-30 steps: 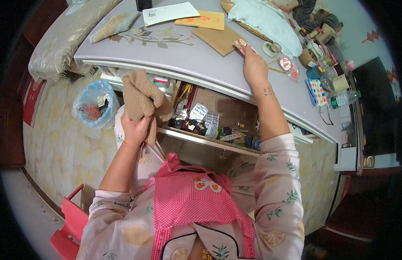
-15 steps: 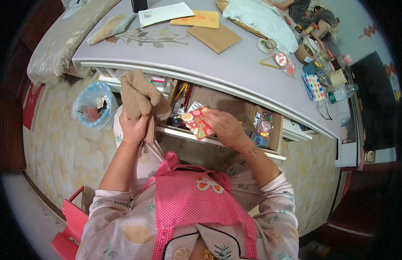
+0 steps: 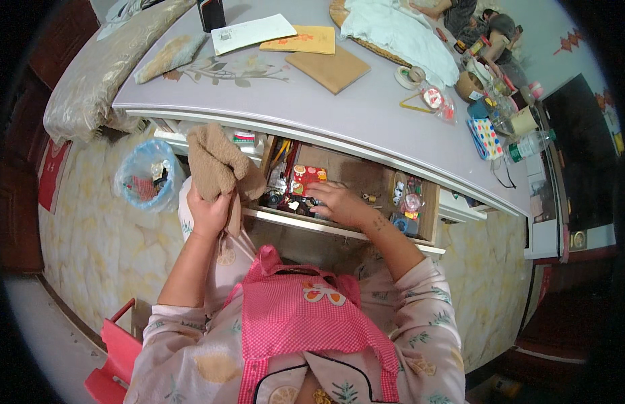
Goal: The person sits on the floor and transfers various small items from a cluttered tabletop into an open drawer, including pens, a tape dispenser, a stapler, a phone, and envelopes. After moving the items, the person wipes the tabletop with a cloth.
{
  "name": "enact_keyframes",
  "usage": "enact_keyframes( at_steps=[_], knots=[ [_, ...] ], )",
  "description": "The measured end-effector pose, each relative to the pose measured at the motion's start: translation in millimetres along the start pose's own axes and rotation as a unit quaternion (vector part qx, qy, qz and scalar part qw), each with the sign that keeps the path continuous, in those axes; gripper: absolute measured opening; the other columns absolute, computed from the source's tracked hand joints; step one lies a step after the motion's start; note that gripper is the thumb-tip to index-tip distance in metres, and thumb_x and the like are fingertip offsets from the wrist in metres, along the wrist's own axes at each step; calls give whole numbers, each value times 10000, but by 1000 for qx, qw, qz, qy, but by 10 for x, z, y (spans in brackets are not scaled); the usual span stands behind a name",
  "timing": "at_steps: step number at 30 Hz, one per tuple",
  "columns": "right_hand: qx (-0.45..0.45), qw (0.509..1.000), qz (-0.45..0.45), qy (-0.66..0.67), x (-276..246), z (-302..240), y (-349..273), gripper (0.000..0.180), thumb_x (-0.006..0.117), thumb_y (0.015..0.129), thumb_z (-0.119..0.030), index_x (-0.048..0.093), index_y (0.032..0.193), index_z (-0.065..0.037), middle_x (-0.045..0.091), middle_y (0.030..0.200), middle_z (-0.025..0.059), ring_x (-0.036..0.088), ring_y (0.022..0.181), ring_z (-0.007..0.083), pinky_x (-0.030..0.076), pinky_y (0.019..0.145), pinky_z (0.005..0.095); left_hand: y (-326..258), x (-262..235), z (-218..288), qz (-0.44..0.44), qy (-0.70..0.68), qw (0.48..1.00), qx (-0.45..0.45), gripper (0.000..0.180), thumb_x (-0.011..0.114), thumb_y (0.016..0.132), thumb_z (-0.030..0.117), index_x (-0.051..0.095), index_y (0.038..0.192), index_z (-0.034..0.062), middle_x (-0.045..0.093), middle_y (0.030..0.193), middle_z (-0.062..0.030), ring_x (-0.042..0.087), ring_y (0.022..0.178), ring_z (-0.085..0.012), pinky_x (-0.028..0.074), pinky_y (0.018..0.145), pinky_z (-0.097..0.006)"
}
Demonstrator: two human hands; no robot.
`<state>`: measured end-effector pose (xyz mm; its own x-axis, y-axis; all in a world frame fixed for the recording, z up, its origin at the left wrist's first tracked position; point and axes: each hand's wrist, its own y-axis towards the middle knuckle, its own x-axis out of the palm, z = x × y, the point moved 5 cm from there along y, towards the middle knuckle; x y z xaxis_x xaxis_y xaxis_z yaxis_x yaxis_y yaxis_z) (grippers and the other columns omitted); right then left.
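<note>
A brown fleecy cloth (image 3: 221,161), bunched up and hanging over, is gripped in my left hand (image 3: 213,214) just left of the open drawer (image 3: 356,158). My right hand (image 3: 343,203) reaches into that drawer, palm down, fingers apart. Its fingertips rest at the lower right edge of a small red patterned packet (image 3: 308,176), which lies in the drawer's left half. Dark small items lie under and beside the fingers, too small to name. Yellow pencils (image 3: 283,152) stand out in the left compartment, and several small trinkets (image 3: 412,198) fill the right one.
Above the drawer spreads the tabletop (image 3: 258,87), with a brown envelope (image 3: 331,66), a white cloth (image 3: 393,34), a tape roll (image 3: 408,77) and a plastic bottle (image 3: 531,145). A lined trash bin (image 3: 147,172) stands at left, a red chair (image 3: 114,357) lower left. Another person (image 3: 491,37) is at far right.
My right hand has lowered the red packet from above the drawer front into the drawer, and its fingers have loosened. My left hand keeps the brown cloth, almost in place.
</note>
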<state>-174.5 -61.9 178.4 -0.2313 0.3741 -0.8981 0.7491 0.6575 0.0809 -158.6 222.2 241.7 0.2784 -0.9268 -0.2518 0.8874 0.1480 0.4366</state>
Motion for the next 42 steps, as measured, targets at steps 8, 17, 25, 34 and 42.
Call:
enact_keyframes(
  at_steps=[8, 17, 25, 34, 42],
  knots=[
    [8, 959, 273, 75, -1056, -152, 476, 191, 551, 860, -130, 648, 1012, -65, 653, 975, 141, 620, 923, 305, 496, 808, 405, 2, 16, -52, -24, -6, 999, -21, 375, 727, 721, 156, 596, 1030, -11, 660, 963, -125, 644, 888, -225, 490, 799, -328],
    [147, 909, 376, -108, -1857, 542, 508, 235, 593, 795, -94, 628, 1021, -37, 613, 1019, 181, 560, 982, 352, 445, 858, 445, -20, -50, -174, -23, -14, 999, -36, 404, 734, 733, 181, 594, 1066, 0, 654, 997, -110, 630, 929, -216, 479, 832, -326],
    [438, 798, 279, -304, -2463, 1537, -138, 526, 652, 803, -253, 469, 1271, -95, 564, 1183, 142, 485, 1150, 323, 344, 989, 479, 16, 1, -75, -35, 9, 999, -3, 394, 725, 748, 199, 589, 1055, -7, 654, 977, -113, 634, 899, -220, 484, 809, -325],
    [440, 798, 214, -351, -2458, 1600, -299, 469, 609, 844, -288, 493, 1267, -120, 580, 1160, 75, 500, 1117, 268, 349, 929, 464, 20, 29, -56, -32, 4, 999, -1, 353, 705, 743, 148, 590, 1036, -13, 653, 966, -117, 632, 887, -219, 484, 798, -324],
    [153, 850, 366, -346, -2598, 489, -371, 477, 663, 788, -172, 508, 1233, -99, 599, 1087, 66, 542, 1032, 256, 400, 854, 427, 0, 48, -84, -29, 16, 999, -2, 361, 714, 732, 140, 591, 1034, -14, 655, 966, -120, 631, 895, -220, 483, 803, -323]
  ],
)
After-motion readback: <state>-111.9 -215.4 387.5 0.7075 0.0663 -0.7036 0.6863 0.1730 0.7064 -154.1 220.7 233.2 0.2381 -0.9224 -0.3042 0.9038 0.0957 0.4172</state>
